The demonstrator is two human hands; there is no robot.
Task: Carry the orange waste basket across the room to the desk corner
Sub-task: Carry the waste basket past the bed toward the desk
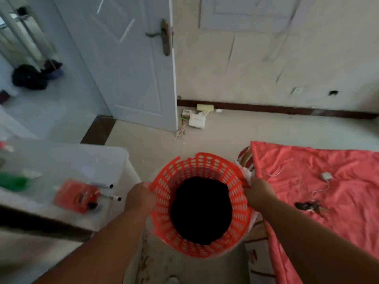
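Note:
The orange waste basket [205, 167] is a round plastic one with a perforated wall, seen from above with a dark inside. It hangs in front of me over the floor, between the desk and the bed. My left hand [141, 197] grips its left rim and my right hand [259, 194] grips its right rim, where some white plastic is bunched. The white desk [82, 158] stands to the left, its rounded corner close to the basket's left side.
On the desk lie a red packet [77, 196], two markers [111, 196] and a green item [14, 181]. A bed with a red cover [328, 181] fills the right, with keys and a charger on it. Ahead are an open door [131, 68], a wall and small boxes [196, 119] on the floor.

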